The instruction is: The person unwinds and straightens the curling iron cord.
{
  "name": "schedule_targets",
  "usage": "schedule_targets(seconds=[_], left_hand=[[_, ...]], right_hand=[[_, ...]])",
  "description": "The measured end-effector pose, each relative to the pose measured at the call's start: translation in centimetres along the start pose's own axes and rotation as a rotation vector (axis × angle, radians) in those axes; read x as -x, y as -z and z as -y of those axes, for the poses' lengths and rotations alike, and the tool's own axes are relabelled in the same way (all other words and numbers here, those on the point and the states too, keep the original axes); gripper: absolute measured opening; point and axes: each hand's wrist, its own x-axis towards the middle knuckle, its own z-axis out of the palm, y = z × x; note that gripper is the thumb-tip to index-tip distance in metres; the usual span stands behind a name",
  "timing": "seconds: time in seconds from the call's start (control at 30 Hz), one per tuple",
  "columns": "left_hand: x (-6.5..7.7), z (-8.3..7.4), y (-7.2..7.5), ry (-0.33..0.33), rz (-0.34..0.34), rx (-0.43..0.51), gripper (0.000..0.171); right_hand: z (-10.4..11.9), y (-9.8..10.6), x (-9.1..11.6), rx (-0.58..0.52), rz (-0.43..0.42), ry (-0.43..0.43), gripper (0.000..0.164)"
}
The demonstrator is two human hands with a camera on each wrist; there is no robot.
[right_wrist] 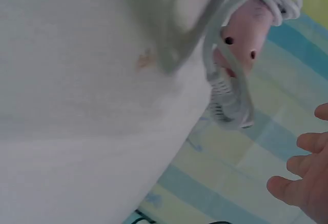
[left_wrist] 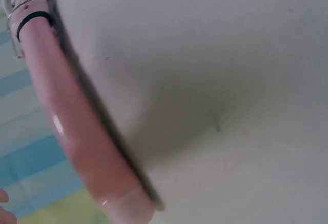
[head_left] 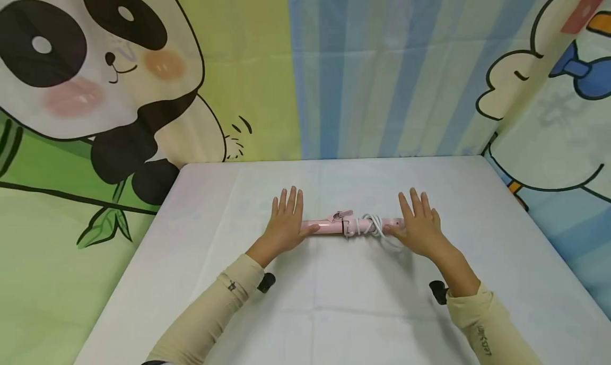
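A pink curling iron lies crosswise on the white table, its clamp lever on the upper side. White cord is wound around its handle. At the barrel end is my left hand, fingers straight and spread, thumb at the tip. My right hand is likewise spread by the handle end, its thumb close to it; whether either thumb touches is unclear. The left wrist view shows the smooth barrel and a lighter tip. In the right wrist view, the handle has small holes, and a ribbed cord sleeve hangs by it.
The white table reaches back to a cloth backdrop with stripes and a cartoon panda. More printed cloth hangs on the right. A dark wrist camera sits under the left wrist, another by the right.
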Motion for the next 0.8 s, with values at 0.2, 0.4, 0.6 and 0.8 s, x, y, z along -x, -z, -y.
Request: schedule_targets(seconds=[0.2, 0.4, 0.6, 0.8], left_hand=[[-1.3, -0.5, -2.4, -0.014, 0.135, 0.059, 0.093], [-1.7, -1.3, -4.5, -0.027, 0.15, -0.001, 0.071], [-2.1, -1.5, -4.7, -0.061, 0.011, -0.126, 0.042], [-1.7, -0.5, -3.7, -0.16, -0.057, -0.133, 0.042]], right_hand=[[-2.4, -1.7, 0.5, 0.03, 0.071, -0.035, 0.096], [-3.4, -2.9, 0.4, -0.056, 0.097, 0.001, 0.087], [-3.3, -2.9, 0.7, -0.156, 0.105, 0.005, 0.082], [-2.8, -1.9, 0.7, -0.184, 0.043, 0.083, 0.074]])
